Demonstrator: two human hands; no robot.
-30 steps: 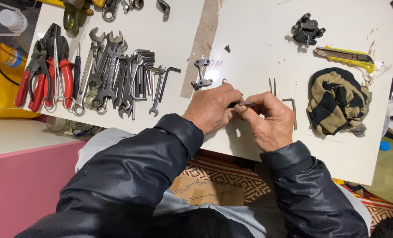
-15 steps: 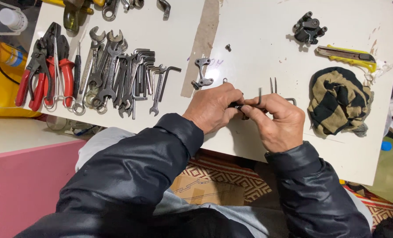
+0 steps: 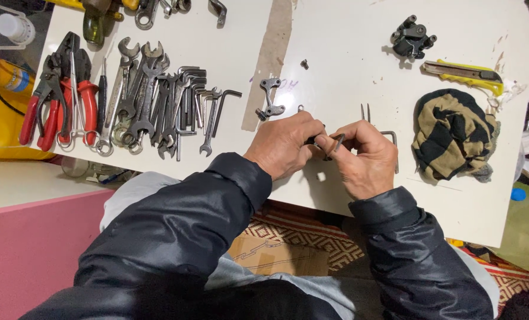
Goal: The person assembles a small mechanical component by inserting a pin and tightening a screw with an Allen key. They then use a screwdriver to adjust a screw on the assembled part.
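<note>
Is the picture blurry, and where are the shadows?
Head view: mostly sharp; the wrenches and yellow utility knife show crisp edges. Even light, with soft shadows beside the left hand, right hand and striped cloth. No strong glare on the white table.

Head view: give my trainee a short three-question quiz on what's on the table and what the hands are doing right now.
1. True or false: the utility knife has a yellow body.
2. Which lies nearer the striped cloth: A) the red-handled pliers, or B) the black metal part?
3. What are the left hand and right hand doing over the white table?

Key
1. True.
2. B; the pliers are at the far left end, beside the row of wrenches.
3. Their fingers meet on a small dark metal piece; what it is cannot be told.
</note>
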